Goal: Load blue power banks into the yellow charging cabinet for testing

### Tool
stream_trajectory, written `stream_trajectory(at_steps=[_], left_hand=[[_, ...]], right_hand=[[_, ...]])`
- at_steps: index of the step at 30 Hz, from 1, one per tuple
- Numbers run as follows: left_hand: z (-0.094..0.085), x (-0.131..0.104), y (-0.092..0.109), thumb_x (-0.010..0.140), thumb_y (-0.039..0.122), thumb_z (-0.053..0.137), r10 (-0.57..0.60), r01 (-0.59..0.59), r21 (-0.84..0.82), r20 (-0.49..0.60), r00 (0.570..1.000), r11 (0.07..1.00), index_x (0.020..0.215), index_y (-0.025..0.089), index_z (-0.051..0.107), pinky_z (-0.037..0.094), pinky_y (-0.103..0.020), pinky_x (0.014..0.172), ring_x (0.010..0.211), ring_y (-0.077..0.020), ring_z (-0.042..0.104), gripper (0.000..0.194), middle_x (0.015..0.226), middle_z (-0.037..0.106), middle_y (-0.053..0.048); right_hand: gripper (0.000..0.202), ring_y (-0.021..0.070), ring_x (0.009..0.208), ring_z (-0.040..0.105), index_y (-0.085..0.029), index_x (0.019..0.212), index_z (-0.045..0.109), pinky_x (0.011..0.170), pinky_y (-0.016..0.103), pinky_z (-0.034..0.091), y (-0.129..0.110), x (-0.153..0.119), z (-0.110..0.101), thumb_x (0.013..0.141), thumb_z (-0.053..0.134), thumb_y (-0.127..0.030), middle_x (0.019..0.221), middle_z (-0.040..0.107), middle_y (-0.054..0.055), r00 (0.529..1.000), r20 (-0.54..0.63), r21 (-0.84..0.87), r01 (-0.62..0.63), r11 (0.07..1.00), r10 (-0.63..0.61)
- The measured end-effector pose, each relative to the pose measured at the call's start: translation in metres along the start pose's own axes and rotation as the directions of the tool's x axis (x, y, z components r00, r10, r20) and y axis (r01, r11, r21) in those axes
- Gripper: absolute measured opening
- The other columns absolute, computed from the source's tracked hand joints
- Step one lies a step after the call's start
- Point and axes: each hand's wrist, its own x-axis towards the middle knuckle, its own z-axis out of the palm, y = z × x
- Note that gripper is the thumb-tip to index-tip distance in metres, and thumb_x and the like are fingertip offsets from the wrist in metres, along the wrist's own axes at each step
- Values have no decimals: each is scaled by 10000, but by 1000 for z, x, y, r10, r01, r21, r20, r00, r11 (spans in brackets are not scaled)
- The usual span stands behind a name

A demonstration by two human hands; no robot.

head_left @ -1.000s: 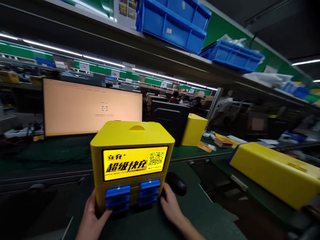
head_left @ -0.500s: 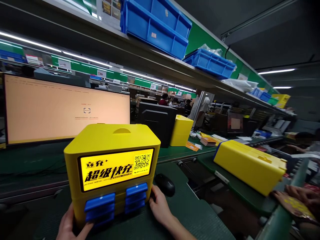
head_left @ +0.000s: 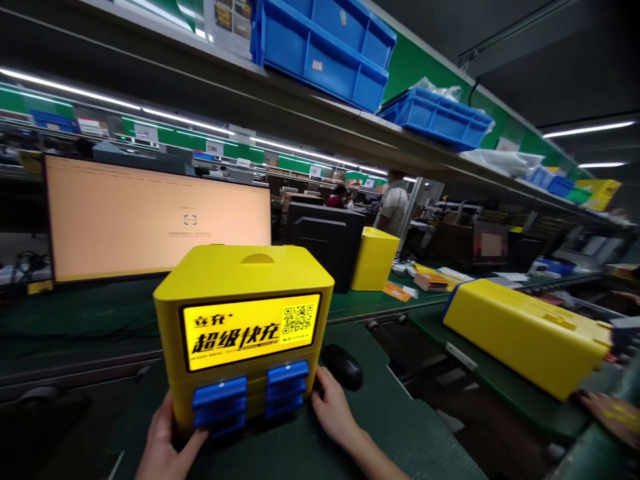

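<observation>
On the green matte surface [head_left: 390,427], before the monitor [head_left: 155,217], stood a boxy, smooth yellow plastic charger [head_left: 245,320]. Its lit panel showed "超级快充" and a QR code; blue power banks [head_left: 253,397] filled its slots. Left hand [head_left: 163,443] and right hand [head_left: 330,410] clasped its lower corners, grip wrapped around it. A rounded black mouse [head_left: 343,365] lay just right of it.

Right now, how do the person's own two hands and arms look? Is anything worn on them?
Both are bare. The left hand and the right hand carry no glove, ring or watch that shows. The right forearm is uncovered, with no sleeve in view. Only a little of the left wrist shows.
</observation>
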Motion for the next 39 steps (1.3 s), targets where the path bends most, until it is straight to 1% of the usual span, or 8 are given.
stream_trajectory(at_steps=[6,10,13,18,24,28,34,39], left_hand=[[-4,-14,20,685,532,564,21,-19,-66,25,999,998,1325,141,286,258,-509,1080,1297,-344,310,800,1358,360,-177],[-9,-20,36,707,513,562,-8,13,-83,52,999,996,1339,143,274,262,-501,1084,1301,-335,306,786,1368,353,-168],[-10,-21,41,716,502,565,-6,11,-86,64,998,996,1343,153,274,248,-501,1091,1309,-331,294,774,1371,352,-157],[-9,-18,32,689,544,551,-20,25,-71,68,997,997,1336,140,262,254,-516,1082,1300,-349,297,816,1361,349,-175],[-5,-6,14,610,639,550,-70,74,-47,78,995,996,1346,114,255,247,-523,1078,1280,-367,315,951,1372,322,-192],[-5,-3,17,563,683,534,-105,106,-10,78,991,994,1317,55,278,260,-531,1067,1260,-397,326,1014,1347,339,-230],[-4,-3,17,569,671,544,-78,78,-6,65,995,997,1305,61,297,238,-524,1080,1285,-385,297,987,1349,341,-231],[-8,-16,30,638,567,637,-40,49,-100,92,995,994,1361,150,232,233,-484,1101,1303,-341,298,927,1384,322,-159]], right_hand=[[474,236,1043,518,-175,1147,547,970,396,370,6,-4,0,695,418,-116,1076,586,81,1000,18,37,-26,999,25],[439,248,1053,515,-181,1123,553,963,418,374,9,-6,0,709,414,-136,1089,587,85,998,42,41,-39,998,38],[426,255,1054,514,-182,1113,553,973,435,365,8,-7,0,713,412,-140,1092,587,86,998,47,34,-39,999,38],[436,253,1051,520,-181,1121,551,964,423,381,4,-5,1,711,417,-124,1083,587,87,999,26,19,-24,1000,23],[468,223,946,561,-211,1085,579,879,360,444,-6,1,-2,670,408,-80,977,601,44,1000,17,-21,5,1000,-5],[498,218,932,558,-189,1113,570,870,353,446,-9,1,-3,661,401,-64,968,586,51,1000,9,-33,5,999,-5],[510,220,940,553,-198,1098,573,881,364,441,-8,1,-2,640,396,-60,967,593,51,1000,5,-16,9,1000,-9],[493,232,1036,522,-191,1111,553,973,419,375,-5,-5,-3,659,389,-81,1054,588,71,1000,23,32,-11,999,11]])
